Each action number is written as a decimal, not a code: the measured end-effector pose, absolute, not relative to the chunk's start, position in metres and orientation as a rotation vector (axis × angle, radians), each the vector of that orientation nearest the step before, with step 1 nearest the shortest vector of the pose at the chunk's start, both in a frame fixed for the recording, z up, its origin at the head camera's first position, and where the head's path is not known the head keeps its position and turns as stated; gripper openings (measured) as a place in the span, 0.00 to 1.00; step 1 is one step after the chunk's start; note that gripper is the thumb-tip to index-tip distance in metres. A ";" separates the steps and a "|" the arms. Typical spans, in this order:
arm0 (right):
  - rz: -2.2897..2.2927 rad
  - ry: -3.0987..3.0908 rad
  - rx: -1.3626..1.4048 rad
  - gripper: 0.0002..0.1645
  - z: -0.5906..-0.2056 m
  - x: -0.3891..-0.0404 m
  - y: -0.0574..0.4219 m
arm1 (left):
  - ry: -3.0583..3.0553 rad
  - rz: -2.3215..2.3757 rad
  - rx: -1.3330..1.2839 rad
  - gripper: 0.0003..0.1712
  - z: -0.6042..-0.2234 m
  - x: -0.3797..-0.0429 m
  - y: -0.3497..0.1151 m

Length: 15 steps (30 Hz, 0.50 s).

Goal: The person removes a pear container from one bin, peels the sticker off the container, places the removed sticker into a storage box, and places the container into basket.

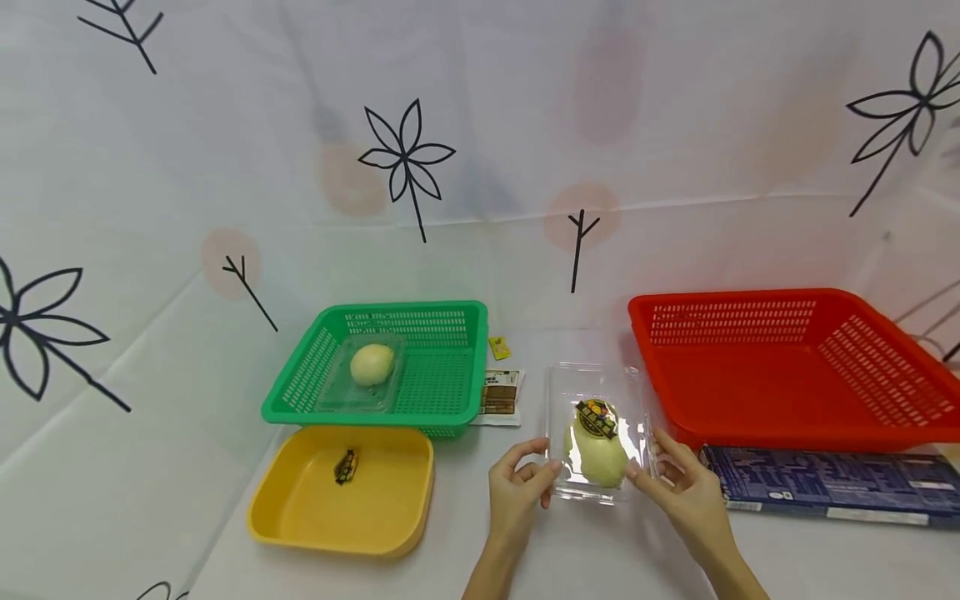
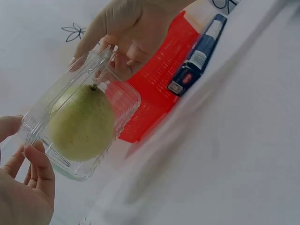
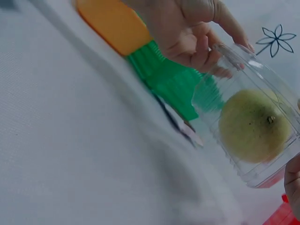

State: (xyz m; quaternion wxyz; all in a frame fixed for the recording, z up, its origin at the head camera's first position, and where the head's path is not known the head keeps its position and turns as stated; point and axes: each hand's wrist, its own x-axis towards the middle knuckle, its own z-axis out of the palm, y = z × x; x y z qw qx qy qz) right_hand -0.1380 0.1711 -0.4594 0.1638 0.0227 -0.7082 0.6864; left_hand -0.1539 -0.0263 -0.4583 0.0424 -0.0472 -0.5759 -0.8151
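Observation:
A clear plastic clamshell box (image 1: pixel 558 400) is held up between my two hands, with a round yellow-green pear (image 2: pixel 82 124) inside. Its lid is down over the pear and carries a dark round sticker (image 1: pixel 597 418) with colourful figures. My left hand (image 1: pixel 517 496) pinches the box's left edge near the front corner, thumb on top. On the opposite edge, my right hand (image 1: pixel 688 496) grips with its thumb over the lid and its fingers curled along the side. In the right wrist view the pear's short stem shows through the plastic.
At left, a green basket (image 1: pixel 480 358) holds another clear box (image 1: pixel 337 392) with a pale fruit (image 1: pixel 372 365). A yellow basin (image 1: pixel 300 508) with a dark sticker (image 1: pixel 346 467) stands before it. Between baskets lie a brown-white packet (image 1: pixel 501 396) and yellow sachet (image 1: pixel 499 347). Right: red basket (image 1: pixel 727 383), blue box (image 1: pixel 825 483).

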 end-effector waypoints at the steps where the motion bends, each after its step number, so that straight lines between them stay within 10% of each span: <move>1: 1.972 -2.012 0.074 0.39 -0.462 -0.137 0.169 | -1.772 -2.482 -0.127 0.20 -0.460 -0.153 -0.028; 15: 1.740 -2.263 0.019 0.37 -0.483 -0.130 0.156 | -1.919 -2.335 -0.036 0.20 -0.483 -0.145 -0.040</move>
